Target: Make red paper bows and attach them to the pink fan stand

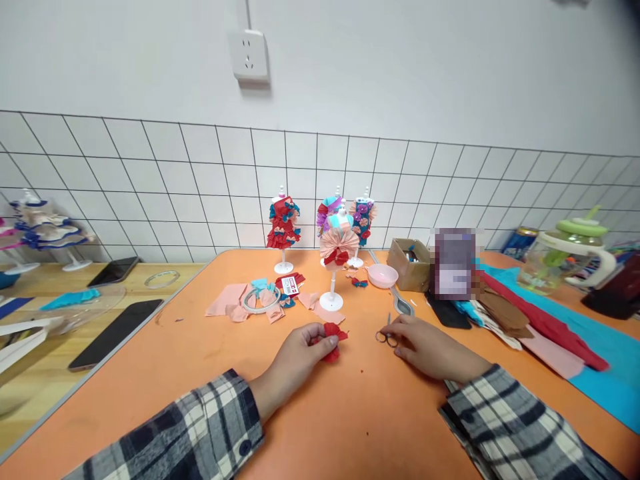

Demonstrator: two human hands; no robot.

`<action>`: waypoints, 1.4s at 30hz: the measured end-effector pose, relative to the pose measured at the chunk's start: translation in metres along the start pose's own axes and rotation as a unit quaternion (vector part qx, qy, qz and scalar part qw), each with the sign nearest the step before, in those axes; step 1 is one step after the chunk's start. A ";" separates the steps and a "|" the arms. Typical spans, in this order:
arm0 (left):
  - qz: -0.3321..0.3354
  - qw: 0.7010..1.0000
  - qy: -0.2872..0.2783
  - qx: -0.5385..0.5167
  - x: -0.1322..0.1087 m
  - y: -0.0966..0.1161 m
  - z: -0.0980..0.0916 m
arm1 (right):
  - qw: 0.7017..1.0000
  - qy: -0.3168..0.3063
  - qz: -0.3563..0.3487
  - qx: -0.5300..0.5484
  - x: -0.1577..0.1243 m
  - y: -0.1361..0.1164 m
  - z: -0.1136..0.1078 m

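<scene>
A piece of gathered red fabric (332, 341) is pinched between the thumb and fingers of my left hand (305, 347), just above the orange tabletop. Small scissors (386, 338) with ring handles lie to the right, blades pointing away from me. The curled fingers of my right hand (420, 343) are on their handles. Straight ahead, a white mini dress form (331, 301) wears a pale pink pleated fan (340, 243) with a red bow (335, 259). Pink and blue fabric scraps (227, 300) lie left of it, with a roll of tape (261, 300) on top.
Several other dressed forms, one in red ruffles (283, 227), stand near the tiled wall. A pink bowl (383, 275), cardboard box (411, 263) and blurred phone (454, 263) are right of centre. Folded cloth (545, 320) and a green-lidded jug (555, 257) stand farther right.
</scene>
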State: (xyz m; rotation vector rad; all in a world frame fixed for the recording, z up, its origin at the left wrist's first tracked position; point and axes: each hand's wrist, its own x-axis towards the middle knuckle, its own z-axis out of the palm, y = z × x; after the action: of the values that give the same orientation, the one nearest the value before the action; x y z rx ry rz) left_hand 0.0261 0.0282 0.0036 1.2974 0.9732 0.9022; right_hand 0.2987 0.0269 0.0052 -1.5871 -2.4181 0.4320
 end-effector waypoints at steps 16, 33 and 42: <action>0.008 1.000 -0.004 0.009 -0.002 0.001 0.001 | 0.993 0.081 -0.031 0.079 0.005 -0.022 0.000; 0.012 0.995 -0.039 0.095 -0.001 -0.002 0.000 | 0.703 0.381 0.147 0.582 -0.005 0.160 -0.049; -0.003 0.986 -0.046 0.160 -0.002 0.000 0.000 | 0.701 0.401 0.139 0.573 -0.001 0.168 -0.046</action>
State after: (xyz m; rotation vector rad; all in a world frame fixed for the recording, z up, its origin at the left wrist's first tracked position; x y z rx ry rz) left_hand 0.0256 0.0264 0.0034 1.5902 1.0795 0.6921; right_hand 0.4577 0.0947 -0.0120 -1.0935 -0.8339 0.8313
